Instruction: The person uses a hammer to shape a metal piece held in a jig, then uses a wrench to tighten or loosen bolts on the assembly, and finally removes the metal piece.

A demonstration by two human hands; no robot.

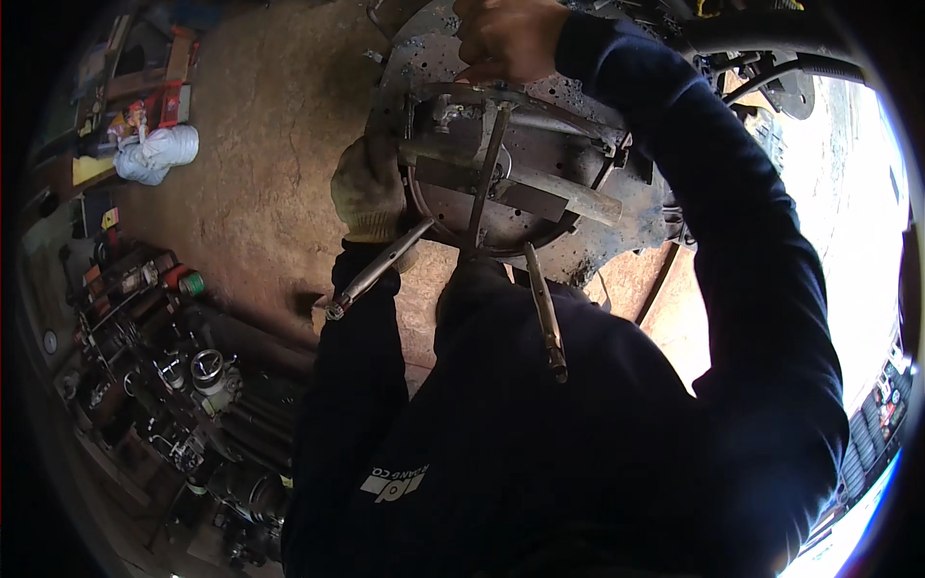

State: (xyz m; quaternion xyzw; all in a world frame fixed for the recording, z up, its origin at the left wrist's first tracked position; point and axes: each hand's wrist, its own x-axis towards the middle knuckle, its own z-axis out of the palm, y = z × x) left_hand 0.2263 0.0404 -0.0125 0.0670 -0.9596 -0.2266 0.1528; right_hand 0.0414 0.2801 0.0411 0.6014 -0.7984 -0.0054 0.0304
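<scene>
My left hand (370,191), in a grimy knit work glove, is closed at the left side of a round metal frame (421,197); its fingertips are partly hidden. Beyond the frame, my bare right hand (511,40) is curled over the far part of a perforated metal plate (414,63). What its fingers hold cannot be made out. A flat bar (488,178) crosses the frame toward me, over a grey pipe (568,193) lying crosswise. Two slim metal handles jut toward me, one on the left (381,268) and one on the right (545,313), resembling locking pliers.
Dark machinery with a small handwheel (206,366) stands at the left. Farther back on that side lie a white wrapped bundle (159,152) and red boxes. Thick black hoses (761,34) run at the far right. Brown floor (260,125) shows beside the plate.
</scene>
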